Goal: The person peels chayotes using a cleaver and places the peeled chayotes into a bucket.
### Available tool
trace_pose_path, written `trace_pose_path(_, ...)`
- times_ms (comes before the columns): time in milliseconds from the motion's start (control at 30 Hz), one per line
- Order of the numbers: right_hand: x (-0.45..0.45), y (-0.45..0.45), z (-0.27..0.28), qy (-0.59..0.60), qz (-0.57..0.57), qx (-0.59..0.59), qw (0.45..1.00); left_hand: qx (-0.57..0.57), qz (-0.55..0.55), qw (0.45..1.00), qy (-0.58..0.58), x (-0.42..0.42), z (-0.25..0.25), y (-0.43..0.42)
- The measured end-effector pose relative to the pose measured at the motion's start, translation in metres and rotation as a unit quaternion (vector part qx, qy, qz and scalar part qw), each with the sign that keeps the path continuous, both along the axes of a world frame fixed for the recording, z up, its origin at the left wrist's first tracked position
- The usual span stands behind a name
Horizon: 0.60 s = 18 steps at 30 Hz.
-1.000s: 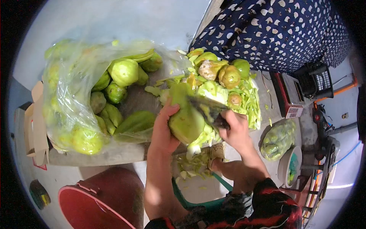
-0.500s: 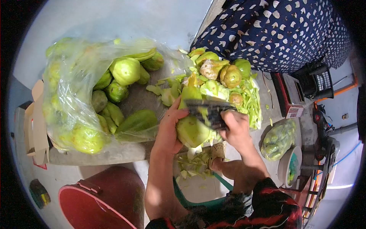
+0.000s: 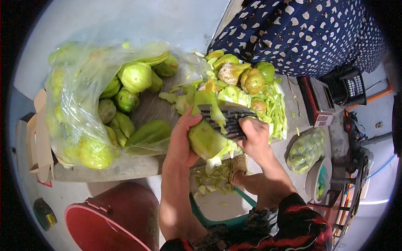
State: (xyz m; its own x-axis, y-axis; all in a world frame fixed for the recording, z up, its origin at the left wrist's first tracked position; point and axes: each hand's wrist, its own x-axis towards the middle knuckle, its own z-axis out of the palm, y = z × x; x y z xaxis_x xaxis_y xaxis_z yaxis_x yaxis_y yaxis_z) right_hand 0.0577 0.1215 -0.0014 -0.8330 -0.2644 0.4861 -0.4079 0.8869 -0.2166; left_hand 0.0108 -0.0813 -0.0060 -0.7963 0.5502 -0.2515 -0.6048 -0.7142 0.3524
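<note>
My left hand (image 3: 183, 136) is wrapped around a large, partly peeled green fruit (image 3: 205, 140) that looks like a green papaya. Flat pale facets show on its cut side. In my right hand (image 3: 254, 137) is a broad, dark-bladed knife (image 3: 232, 119), its handle hidden by my fingers. The blade lies against the fruit's upper side, and a strip of green peel (image 3: 216, 113) hangs over it. Beyond my hands, a heap of peelings (image 3: 274, 106) carries several whole fruits, some browned (image 3: 253, 80) or whitish.
Left on the ledge (image 3: 113, 173) lies a clear plastic bag (image 3: 67, 121) of green fruits. A red bucket (image 3: 121, 213) stands below. To the right are a red scale (image 3: 317, 100), a filled bag (image 3: 307, 150) and a white tub (image 3: 318, 180). Dotted dark-blue cloth (image 3: 293, 37) hangs at the back.
The fruit has tilted and shifted slightly left in my left hand. The knife, blurred before, now shows clearly, with a peel strip lying over its blade.
</note>
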Motion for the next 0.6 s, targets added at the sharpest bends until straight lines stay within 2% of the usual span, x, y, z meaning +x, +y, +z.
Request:
trace_pose_path(100,-0.010,0.014,-0.010,-0.056,-0.085,-0.022,0.995,-0.006,-0.008,1.000,0.013,0.003,0.001,0.001)
trace_pose_path(233,-0.009,0.020,-0.009,-0.036,-0.126,-0.067,0.989,0.016,-0.018,0.999,0.022,0.002,0.001,-0.003)
trace_pose_path(333,-0.005,0.016,-0.005,-0.044,-0.116,-0.138,0.983,0.036,0.007,0.999,-0.025,-0.002,-0.016,0.001)
trace_pose_path(467,0.006,0.001,0.018,-0.004,-0.051,-0.125,0.991,0.082,0.059,0.992,-0.075,-0.006,-0.019,0.002)
trace_pose_path(533,0.009,-0.006,0.025,0.101,-0.016,-0.128,0.986,0.105,0.090,0.986,-0.095,-0.006,-0.020,0.000)
trace_pose_path(567,0.010,-0.005,0.018,0.124,-0.041,-0.158,0.979,0.104,0.090,0.986,-0.096,-0.007,-0.021,-0.001)
trace_pose_path(600,0.010,-0.006,0.020,0.047,-0.083,-0.223,0.970,0.091,0.086,0.990,-0.072,-0.008,-0.024,-0.001)
